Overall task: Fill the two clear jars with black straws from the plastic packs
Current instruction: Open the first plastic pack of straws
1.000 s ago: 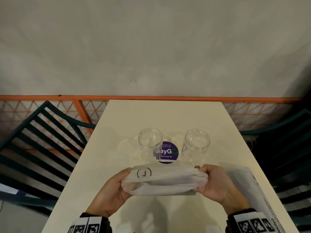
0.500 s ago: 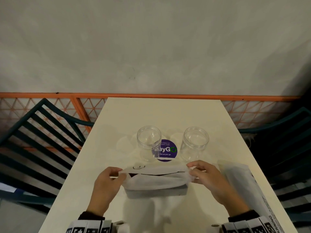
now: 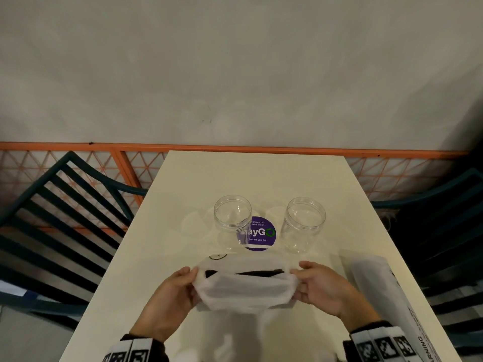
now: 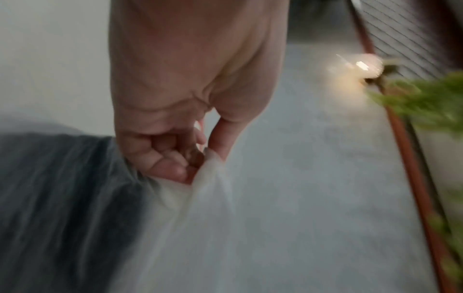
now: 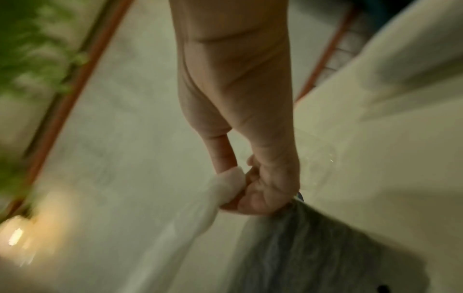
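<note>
Two clear jars stand upright and without lids on the cream table (image 3: 261,178): the left jar (image 3: 232,221) and the right jar (image 3: 304,223). In front of them I hold a frosted plastic pack (image 3: 247,288) above the table by its two top corners. My left hand (image 3: 193,279) pinches the left corner and my right hand (image 3: 296,276) pinches the right one. The pack's mouth gapes a little and black straws (image 3: 258,273) show inside. Both wrist views are blurred; they show the plastic pack (image 4: 200,198) (image 5: 220,190) bunched between thumb and curled fingers, and dark straws (image 4: 50,198) (image 5: 313,247) behind the plastic.
A second frosted pack (image 3: 379,288) with printed warning text lies along the table's right edge. A purple round sticker (image 3: 258,233) sits on the table between the jars. Dark slatted chairs (image 3: 52,218) flank the table, and an orange railing (image 3: 78,147) runs behind it.
The pack has been turned from lying flat in both hands to hanging with its mouth up. Both hands shifted to its top corners and pulled the mouth apart, baring the black straws.
</note>
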{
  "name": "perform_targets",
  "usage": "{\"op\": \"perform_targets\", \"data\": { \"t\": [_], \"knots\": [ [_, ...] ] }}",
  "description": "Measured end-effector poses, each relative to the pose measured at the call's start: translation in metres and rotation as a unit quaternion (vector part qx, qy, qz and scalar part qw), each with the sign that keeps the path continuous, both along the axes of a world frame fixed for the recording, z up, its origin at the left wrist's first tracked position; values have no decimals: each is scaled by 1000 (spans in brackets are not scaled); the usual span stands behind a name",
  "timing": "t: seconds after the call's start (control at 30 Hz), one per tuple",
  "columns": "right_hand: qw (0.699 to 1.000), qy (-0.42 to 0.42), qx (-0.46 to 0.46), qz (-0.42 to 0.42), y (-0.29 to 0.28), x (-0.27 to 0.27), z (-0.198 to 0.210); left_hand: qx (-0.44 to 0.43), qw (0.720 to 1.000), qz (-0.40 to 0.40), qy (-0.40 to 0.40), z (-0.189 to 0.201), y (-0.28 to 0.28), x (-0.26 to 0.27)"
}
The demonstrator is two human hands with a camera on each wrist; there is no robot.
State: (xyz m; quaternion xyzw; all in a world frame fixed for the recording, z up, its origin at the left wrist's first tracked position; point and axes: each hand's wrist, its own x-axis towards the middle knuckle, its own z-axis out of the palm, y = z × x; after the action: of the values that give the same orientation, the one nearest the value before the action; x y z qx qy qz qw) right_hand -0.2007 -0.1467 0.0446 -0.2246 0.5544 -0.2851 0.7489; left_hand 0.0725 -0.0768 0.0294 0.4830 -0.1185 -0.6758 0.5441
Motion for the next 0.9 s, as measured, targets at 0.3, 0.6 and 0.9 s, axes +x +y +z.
{"op": "perform_targets", "data": {
  "t": [0.3,0.6,0.9],
  "knots": [
    [988,-139,56,-23,4,-9,-4,18,995,-13,95,-2,2,12],
    [991,51,-114,41,4,0,11,30,956,-30,-291,7,1,-10],
    [871,400,-257,122,6,-2,-3,0,836,-46,-546,3,9,-3]
  ]
}}
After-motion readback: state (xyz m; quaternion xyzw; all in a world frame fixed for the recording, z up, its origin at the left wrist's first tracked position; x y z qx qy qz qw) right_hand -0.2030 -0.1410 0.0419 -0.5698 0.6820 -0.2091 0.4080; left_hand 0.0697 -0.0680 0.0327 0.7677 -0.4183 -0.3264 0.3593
